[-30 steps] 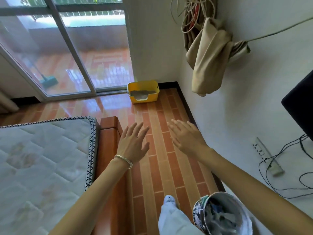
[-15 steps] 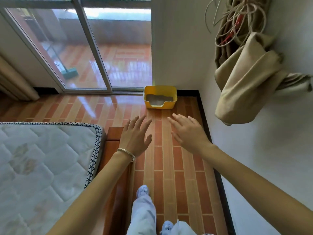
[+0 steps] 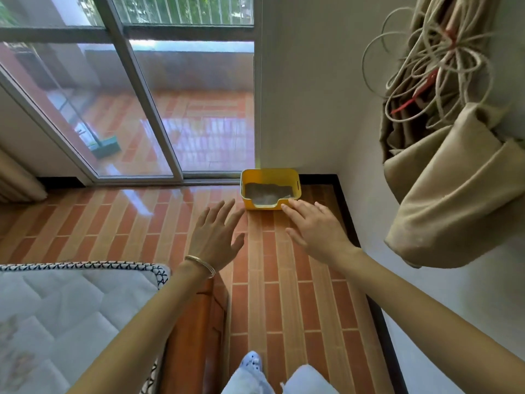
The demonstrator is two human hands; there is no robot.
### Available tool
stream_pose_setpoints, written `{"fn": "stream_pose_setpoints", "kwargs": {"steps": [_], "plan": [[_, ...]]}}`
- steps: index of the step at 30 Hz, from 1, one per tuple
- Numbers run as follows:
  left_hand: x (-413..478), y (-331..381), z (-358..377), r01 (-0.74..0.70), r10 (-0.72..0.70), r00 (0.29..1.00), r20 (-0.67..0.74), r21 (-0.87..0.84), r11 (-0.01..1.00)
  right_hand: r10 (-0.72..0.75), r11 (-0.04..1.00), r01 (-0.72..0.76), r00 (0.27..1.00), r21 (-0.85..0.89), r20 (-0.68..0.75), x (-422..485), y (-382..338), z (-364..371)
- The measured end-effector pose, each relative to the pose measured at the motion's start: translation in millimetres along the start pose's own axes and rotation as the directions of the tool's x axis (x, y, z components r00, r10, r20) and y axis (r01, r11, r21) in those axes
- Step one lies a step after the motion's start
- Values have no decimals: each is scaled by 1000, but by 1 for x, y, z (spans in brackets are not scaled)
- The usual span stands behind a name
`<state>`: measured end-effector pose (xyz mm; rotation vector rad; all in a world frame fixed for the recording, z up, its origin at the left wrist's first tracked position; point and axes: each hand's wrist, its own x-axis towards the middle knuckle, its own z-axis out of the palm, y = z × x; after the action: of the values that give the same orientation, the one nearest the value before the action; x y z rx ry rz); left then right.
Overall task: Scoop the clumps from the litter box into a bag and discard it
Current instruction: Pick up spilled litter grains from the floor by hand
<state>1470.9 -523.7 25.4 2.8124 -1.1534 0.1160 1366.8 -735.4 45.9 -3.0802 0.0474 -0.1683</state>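
Room w/ an orange-brown tiled floor (image 3: 272,294), in the corner by a sliding glass door (image 3: 136,109). Far left, a quilted mattress (image 3: 56,308) lay on a wooden bed frame (image 3: 199,336). The left hand (image 3: 216,240), thin bracelet (image 3: 200,265) at the wrist, was held out palm-down over the floor, fingers straight & spread, holding nothing. Ahead, btw the two hands, the yellow litter box (image 3: 268,173) sat on the floor in the corner against the white wall, just beside the door track. Grey litter (image 3: 267,191) lay inside; clumps were too small to make out. The right hand (image 3: 315,231) was likewise flat & empty, fingers spread. Its fingertips overlapped the box's front right corner in view, but actual contact couldn't be told. On the right wall hung a beige cloth (image 3: 454,194) & a tangle of cords (image 3: 426,58).

The step in hand looked like the approach, i.e. nothing scooped yet. No scoop or bag was in view, so both prob. needed fetching first. To do it well: crouch at the box's cut-down front edge, open the bag mouth close beside the box, scoop shallow & sift so clean litter falls back. The gap btw bed frame & wall was narrow, so elbows should stay clear of the cords.
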Motion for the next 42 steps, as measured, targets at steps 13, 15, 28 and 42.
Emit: {"fn": "stream_pose_setpoints", "kwargs": {"steps": [13,15,28,42], "plan": [[100,-61,39,131,-131,991,22,-9,991,-104,993,108,991,-39,78,137,55,23],[122,-63,44,159,-158,986,44,-3,987,-136,990,140,986,-34,92,161,72,28],[218,-81,73,348,-350,927,131,40,937,-341,939,344,910,30,235,301,144,74],[278,-169,98,400,-395,897,201,16,916,-344,937,343,888,59,305,412,151,106]]}}
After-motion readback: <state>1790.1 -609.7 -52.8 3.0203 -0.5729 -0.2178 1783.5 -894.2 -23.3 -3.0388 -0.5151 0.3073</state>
